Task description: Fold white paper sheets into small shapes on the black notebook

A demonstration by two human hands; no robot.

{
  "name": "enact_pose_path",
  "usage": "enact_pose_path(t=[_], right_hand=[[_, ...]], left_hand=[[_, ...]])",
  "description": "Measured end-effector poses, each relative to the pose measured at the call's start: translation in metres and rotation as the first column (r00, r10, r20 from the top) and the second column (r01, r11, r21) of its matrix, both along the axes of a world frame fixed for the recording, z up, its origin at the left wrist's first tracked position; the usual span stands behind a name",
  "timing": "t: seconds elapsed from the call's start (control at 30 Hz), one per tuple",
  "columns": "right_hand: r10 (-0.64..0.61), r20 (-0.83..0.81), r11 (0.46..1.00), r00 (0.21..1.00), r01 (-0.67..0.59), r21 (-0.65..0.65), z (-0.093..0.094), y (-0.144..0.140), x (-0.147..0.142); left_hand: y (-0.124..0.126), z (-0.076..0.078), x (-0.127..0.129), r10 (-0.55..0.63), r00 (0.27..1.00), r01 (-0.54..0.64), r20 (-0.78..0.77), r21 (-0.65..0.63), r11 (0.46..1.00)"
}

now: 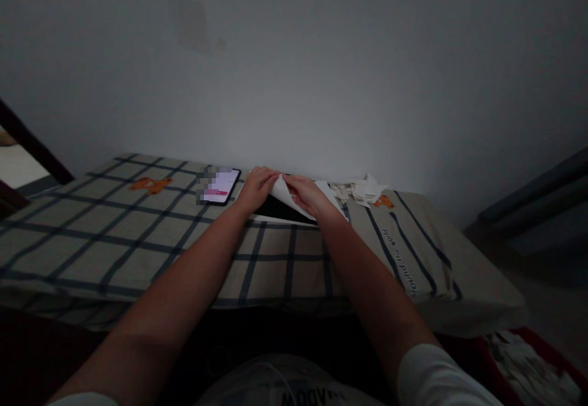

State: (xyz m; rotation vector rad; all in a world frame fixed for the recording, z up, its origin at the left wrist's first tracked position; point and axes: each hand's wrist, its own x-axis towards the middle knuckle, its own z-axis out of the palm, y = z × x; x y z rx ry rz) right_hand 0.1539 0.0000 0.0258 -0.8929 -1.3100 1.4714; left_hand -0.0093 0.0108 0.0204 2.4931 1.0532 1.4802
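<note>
In the head view, my left hand and my right hand meet at the far side of a white sheet of paper. The paper bends up into a curved fold between them. Fingers of both hands are closed on its raised tip, though the fingertips are partly hidden. Beneath it lies a flat black sheet or board, whose exact kind I cannot make out. More white paper shows under my right hand and along the near edge.
A lit phone lies to the left on the checked tablecloth. Folded white paper pieces are heaped on the right. A grey wall rises behind the table. A red container with papers stands at lower right.
</note>
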Motion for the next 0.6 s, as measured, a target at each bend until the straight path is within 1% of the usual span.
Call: enact_pose_path(t=[0.1,0.2,0.27,0.37,0.5,0.6], right_hand=[[0.095,-0.164,0.995,0.982,-0.094,0.012,-0.008,0.004,0.001],[0.136,-0.240,0.991,0.961,-0.132,0.031,-0.015,0.005,0.003],[0.133,-0.248,0.991,0.959,-0.132,0.024,-0.016,0.003,0.004],[0.114,-0.218,0.993,0.969,-0.119,-0.010,-0.016,-0.001,0.005],[0.080,-0.201,0.995,0.976,-0.091,-0.050,-0.018,-0.002,0.006],[0.044,-0.229,0.996,0.973,-0.060,-0.063,-0.020,-0.002,0.006]], left_hand=[[-0.001,-0.001,0.001,-0.025,0.999,0.025,-0.026,-0.015,1.000],[-0.003,-0.001,0.002,-0.036,0.999,0.035,-0.039,-0.024,0.999],[-0.004,-0.001,0.003,-0.051,0.998,0.050,-0.046,-0.037,0.998],[-0.005,0.000,0.003,-0.077,0.996,0.074,-0.038,-0.080,0.994],[-0.006,-0.002,0.003,-0.094,0.994,0.102,0.048,-0.188,0.977],[-0.007,-0.002,0.002,-0.060,0.992,0.088,0.111,-0.273,0.958]])
